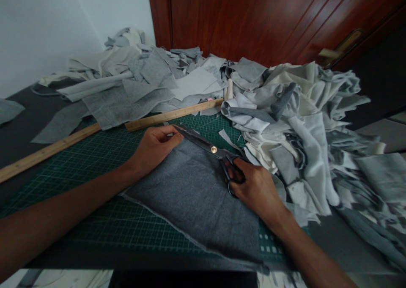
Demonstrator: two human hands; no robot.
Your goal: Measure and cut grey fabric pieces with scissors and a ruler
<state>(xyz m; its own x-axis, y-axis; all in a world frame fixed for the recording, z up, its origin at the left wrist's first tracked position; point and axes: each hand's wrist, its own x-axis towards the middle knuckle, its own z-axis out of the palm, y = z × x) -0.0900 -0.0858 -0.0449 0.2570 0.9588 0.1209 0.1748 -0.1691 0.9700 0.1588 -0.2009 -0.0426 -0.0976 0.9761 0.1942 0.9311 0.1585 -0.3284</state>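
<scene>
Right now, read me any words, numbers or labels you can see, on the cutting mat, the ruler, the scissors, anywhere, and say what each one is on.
No text is readable.
Green cutting mat: printed grid lines and small pale squares near its front edge; any numbers too small to read.
Wooden ruler: markings too blurred to read.
Scissors, held in the right hand: no visible brand.

White wall [47, 26] left, reddish wooden door [253, 21] behind, possibly brass handle [330, 53]; dim light.

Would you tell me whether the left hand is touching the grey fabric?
Touching: the head view shows the left hand pressed flat on the grey fabric beside the scissors.
</scene>
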